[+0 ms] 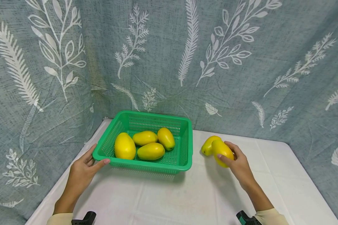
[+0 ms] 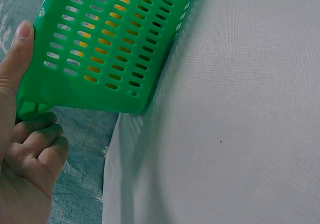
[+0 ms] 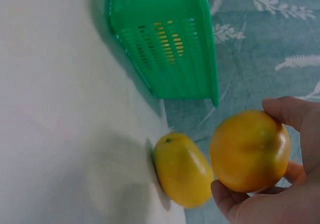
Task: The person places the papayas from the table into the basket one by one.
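Note:
My left hand [image 1: 83, 170] grips the near left corner of a green plastic basket [image 1: 187, 156], with the thumb along the rim and the other fingers curled below it in the left wrist view. Inside the basket lie several yellow mangoes [image 1: 125, 147]. To the right of the basket, my right hand [image 1: 240, 164] holds a yellow mango [image 3: 250, 151] between thumb and fingers, above the table. Another mango [image 3: 182, 170] rests on the tabletop just behind the held one, which partly overlaps it in the head view.
A white cloth [image 1: 163, 200] covers the table. Behind and on both sides hangs a grey-blue curtain [image 1: 163, 56] with white leaf prints, close to the table's back edge and the basket's far side.

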### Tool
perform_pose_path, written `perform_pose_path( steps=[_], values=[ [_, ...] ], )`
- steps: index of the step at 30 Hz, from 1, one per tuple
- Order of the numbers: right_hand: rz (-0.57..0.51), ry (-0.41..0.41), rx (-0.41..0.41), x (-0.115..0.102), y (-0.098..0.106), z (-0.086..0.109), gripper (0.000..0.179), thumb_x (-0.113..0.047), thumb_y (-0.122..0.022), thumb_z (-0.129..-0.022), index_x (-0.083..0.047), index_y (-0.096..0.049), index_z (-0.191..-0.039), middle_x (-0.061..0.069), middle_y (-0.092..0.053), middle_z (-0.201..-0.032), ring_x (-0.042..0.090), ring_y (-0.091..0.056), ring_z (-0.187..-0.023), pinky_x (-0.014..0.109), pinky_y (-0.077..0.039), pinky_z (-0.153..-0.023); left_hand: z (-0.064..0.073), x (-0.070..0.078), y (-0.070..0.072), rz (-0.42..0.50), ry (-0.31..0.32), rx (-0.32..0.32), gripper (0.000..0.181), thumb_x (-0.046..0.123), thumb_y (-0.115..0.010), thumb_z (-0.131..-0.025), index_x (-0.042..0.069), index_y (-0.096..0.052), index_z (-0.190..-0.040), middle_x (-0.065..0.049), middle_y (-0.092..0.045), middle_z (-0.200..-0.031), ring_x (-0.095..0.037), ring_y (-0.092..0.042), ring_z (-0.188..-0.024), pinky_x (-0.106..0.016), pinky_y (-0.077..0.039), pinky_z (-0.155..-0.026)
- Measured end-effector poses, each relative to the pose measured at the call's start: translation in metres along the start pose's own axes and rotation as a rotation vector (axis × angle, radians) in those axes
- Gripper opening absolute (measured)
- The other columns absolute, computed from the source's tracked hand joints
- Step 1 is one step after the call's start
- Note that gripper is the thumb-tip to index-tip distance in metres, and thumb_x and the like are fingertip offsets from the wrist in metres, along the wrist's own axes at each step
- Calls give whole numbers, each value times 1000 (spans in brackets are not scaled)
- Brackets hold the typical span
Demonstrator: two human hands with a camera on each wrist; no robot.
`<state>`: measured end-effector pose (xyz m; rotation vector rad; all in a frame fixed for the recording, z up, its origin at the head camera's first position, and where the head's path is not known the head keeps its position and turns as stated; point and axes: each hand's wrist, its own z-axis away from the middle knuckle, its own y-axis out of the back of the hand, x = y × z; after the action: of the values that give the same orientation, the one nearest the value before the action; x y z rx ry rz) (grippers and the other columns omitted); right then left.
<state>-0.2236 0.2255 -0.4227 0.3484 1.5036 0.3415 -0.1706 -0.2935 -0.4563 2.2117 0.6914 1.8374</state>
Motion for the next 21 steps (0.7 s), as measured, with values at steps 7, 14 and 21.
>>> perform_pose_path(
  steps=[7, 14, 21],
  values=[
    [-42, 50, -27, -8, -7, 3, 72, -30, -73, -104, -17, -38, -165, 12, -42, -161, 29, -51, -135, 12, -49, -93, 0, 0, 0, 6, 4, -6, 87, 25, -79, -99, 1, -29, -166, -32, -40, -160, -45, -44, -141, -3, -48, -86],
    [-69, 74, -42, -18, -14, 4, 67, -28, -73, -103, -20, -42, -162, 10, -42, -163, 31, -50, -138, 12, -48, -95, 0, 0, 0, 1, 3, -3, 86, 25, -79, -99, 1, -30, -166, -31, -41, -160, -46, -44, -141, -3, -48, -86],
    [-93, 113, -55, -28, -24, 5, 63, -26, -74, -102, -21, -47, -159, 7, -48, -159, 28, -51, -134, 15, -47, -98, 0, 0, 0, 2, 13, 0, 87, 26, -79, -99, 1, -30, -166, -31, -42, -160, -44, -44, -141, -2, -47, -86]
  ],
)
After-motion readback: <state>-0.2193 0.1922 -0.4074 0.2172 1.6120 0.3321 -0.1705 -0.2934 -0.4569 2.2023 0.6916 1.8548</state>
